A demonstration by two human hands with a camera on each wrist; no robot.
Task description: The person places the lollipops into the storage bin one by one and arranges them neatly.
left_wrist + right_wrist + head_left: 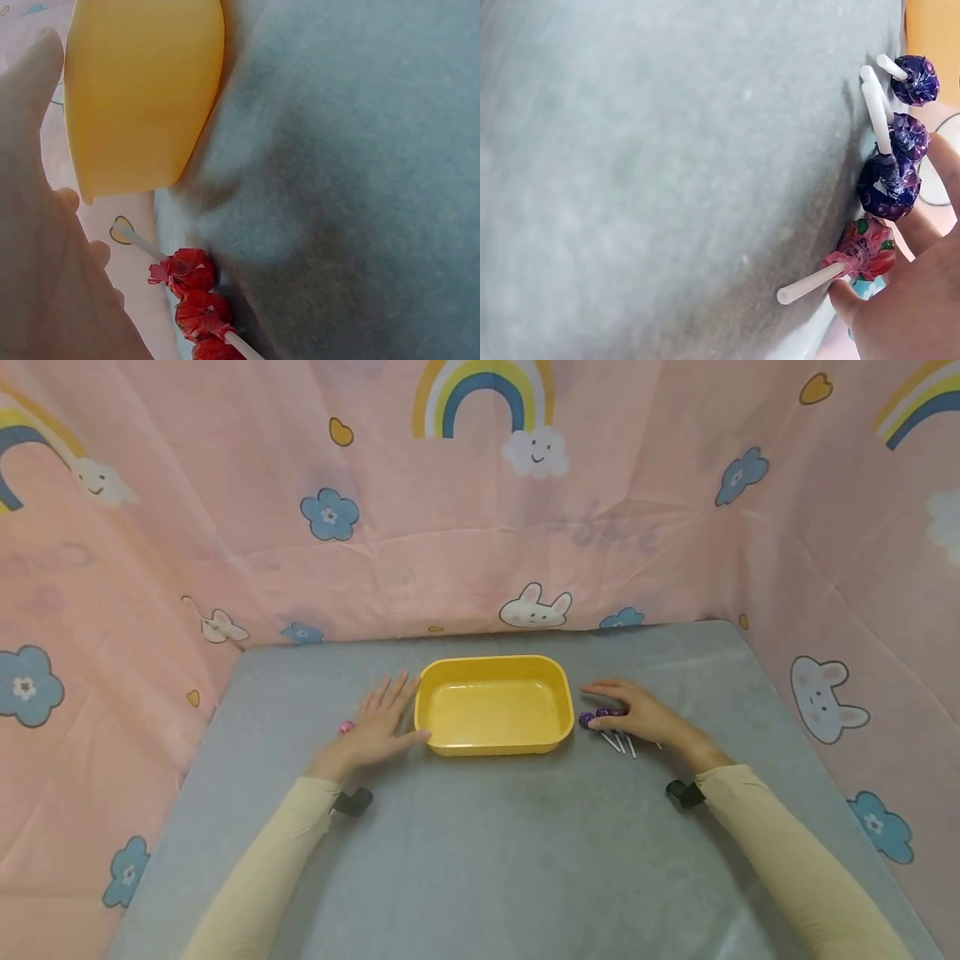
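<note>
A yellow rectangular tub (495,714) stands at the middle of the table. My left hand (371,731) is at its left side, fingers spread and mostly straight, thumb by the near left corner. Several red-wrapped lollipops (202,313) lie beside that hand in the left wrist view; only a pinkish wrapper (346,727) peeks out in the head view. To the tub's right, my right hand (645,714) hovers around purple-wrapped lollipops (889,184) with loosely extended fingers. A red-and-green lollipop (866,249) lies near its fingers in the right wrist view.
A grey cloth covers the table (495,852). Pink patterned fabric (465,527) hangs behind it and along both sides. Dark wrist cameras (352,802) sit at both sleeve cuffs.
</note>
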